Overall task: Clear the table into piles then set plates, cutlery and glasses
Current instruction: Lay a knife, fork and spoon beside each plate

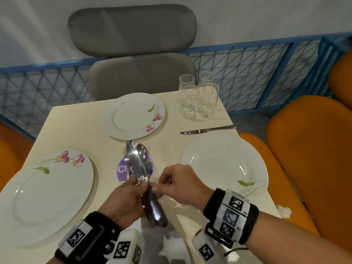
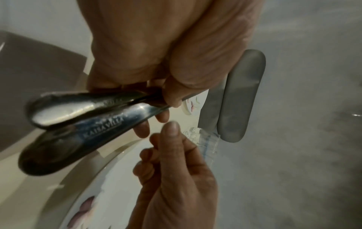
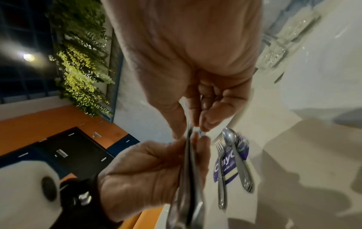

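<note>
Setting under way: three white floral plates [image 1: 137, 115] laid, clear glasses [image 1: 198, 100] still clustered at one o'clock on the worktop [image 1: 76, 121], left hand [image 1: 125, 199] clamped on steel knives [image 1: 137, 164], right hand's [image 1: 182, 185] grip pinching one.

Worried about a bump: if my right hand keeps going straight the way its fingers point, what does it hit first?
Your right hand points left at the bundle of knives that your left hand holds. Its fingers look right at the bundle already, so it would meet the knives first, then the left hand. Actual contact is unclear.
</note>
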